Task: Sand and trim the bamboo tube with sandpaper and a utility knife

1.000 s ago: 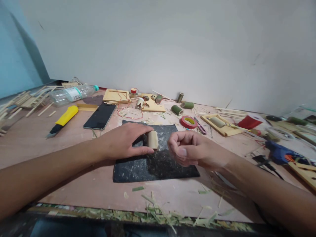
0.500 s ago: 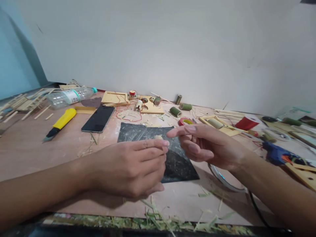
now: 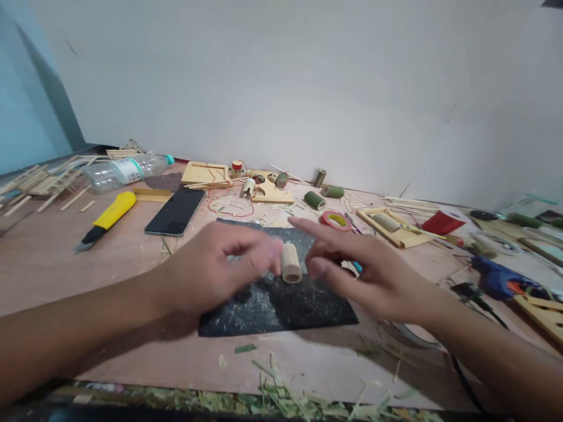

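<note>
A short pale bamboo tube (image 3: 291, 262) is between my hands over a black sheet (image 3: 264, 316), its hollow end facing me. Whether it rests on the sheet or is held just above it, I cannot tell. My left hand (image 3: 220, 266) is at its left side, fingers curled and blurred, the fingertips close against the tube. On the other side my right hand (image 3: 358, 269) is open, with the index finger stretched out over the sheet and the thumb apart. A gap shows between the right hand and the tube.
A yellow utility knife (image 3: 109, 214) and a phone (image 3: 176, 212) lie left, before a plastic bottle (image 3: 127, 171). Green bamboo pieces (image 3: 314, 200) and a red tape roll (image 3: 336, 220) lie behind. A blue glue gun (image 3: 497, 275) is right; shavings (image 3: 281, 381) litter the front edge.
My hands have moved apart from the bamboo tube's sides, and the tube, mostly hidden by the left hand before, now shows whole. The left hand has shifted up and left; the right has lowered slightly.
</note>
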Action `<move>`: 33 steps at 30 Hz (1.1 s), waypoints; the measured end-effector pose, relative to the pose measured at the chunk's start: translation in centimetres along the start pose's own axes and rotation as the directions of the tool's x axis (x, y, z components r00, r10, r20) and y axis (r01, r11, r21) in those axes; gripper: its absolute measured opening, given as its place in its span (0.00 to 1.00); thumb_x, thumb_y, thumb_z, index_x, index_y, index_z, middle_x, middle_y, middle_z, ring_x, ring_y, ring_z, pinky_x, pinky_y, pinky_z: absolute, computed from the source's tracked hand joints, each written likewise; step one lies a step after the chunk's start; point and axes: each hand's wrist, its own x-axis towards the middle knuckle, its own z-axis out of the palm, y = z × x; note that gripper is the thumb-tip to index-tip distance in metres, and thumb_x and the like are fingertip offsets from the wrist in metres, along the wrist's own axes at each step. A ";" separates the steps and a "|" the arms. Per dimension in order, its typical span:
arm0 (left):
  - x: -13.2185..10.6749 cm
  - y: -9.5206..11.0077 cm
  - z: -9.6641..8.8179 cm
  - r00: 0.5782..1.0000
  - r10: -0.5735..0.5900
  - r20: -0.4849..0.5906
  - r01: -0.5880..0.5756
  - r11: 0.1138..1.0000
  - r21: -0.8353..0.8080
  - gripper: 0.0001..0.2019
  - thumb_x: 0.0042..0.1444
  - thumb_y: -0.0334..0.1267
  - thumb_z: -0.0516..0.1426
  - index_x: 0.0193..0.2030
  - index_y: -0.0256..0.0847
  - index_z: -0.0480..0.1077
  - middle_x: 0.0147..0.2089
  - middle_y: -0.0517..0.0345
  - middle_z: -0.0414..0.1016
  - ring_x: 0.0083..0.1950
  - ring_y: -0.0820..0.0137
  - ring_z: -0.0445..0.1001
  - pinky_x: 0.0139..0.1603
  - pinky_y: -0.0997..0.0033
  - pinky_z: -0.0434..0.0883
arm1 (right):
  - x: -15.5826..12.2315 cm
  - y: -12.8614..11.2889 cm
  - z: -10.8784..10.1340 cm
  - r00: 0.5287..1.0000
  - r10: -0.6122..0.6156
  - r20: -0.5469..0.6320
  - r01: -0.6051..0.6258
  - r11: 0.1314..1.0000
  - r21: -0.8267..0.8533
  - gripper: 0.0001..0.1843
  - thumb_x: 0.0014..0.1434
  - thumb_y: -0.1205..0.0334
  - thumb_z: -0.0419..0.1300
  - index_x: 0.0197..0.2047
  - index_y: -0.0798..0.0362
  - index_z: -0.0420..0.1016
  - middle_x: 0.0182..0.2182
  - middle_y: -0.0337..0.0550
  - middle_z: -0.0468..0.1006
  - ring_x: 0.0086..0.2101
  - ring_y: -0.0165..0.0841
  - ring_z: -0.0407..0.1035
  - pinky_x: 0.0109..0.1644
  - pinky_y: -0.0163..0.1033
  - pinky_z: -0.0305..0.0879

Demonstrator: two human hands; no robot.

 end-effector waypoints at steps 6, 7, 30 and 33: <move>1.7 0.6 -2.5 0.900 -0.434 -0.031 0.214 0.503 -0.837 0.19 0.72 0.41 0.49 0.38 0.36 0.77 0.40 0.49 0.77 0.44 0.62 0.79 0.47 0.54 0.82 | 0.6 0.6 2.0 0.924 -0.322 0.206 0.357 0.537 -0.764 0.32 0.71 0.67 0.51 0.75 0.52 0.52 0.47 0.51 0.78 0.38 0.42 0.73 0.36 0.43 0.69; 1.8 0.9 -2.7 0.895 -0.446 -0.015 0.215 0.461 -0.861 0.19 0.72 0.41 0.49 0.41 0.34 0.78 0.44 0.45 0.78 0.47 0.59 0.79 0.47 0.53 0.83 | 0.7 0.5 2.1 0.922 -0.336 0.195 0.351 0.504 -0.789 0.31 0.71 0.66 0.52 0.75 0.52 0.51 0.49 0.54 0.78 0.38 0.43 0.73 0.37 0.45 0.70; 1.5 2.2 -2.9 0.857 -0.511 0.072 0.294 0.369 -0.881 0.22 0.73 0.44 0.48 0.57 0.28 0.73 0.61 0.31 0.74 0.57 0.47 0.80 0.43 0.55 0.85 | 0.3 0.3 1.5 0.913 -0.375 0.160 0.340 0.484 -0.807 0.33 0.72 0.65 0.55 0.75 0.47 0.48 0.57 0.55 0.73 0.39 0.42 0.70 0.41 0.46 0.69; 1.5 2.1 -2.9 0.855 -0.513 0.073 0.294 0.362 -0.885 0.22 0.73 0.44 0.48 0.57 0.27 0.73 0.60 0.30 0.75 0.56 0.47 0.80 0.41 0.56 0.85 | 0.2 0.2 1.4 0.914 -0.370 0.168 0.344 0.483 -0.805 0.34 0.71 0.65 0.55 0.75 0.47 0.48 0.57 0.54 0.73 0.39 0.41 0.70 0.40 0.46 0.69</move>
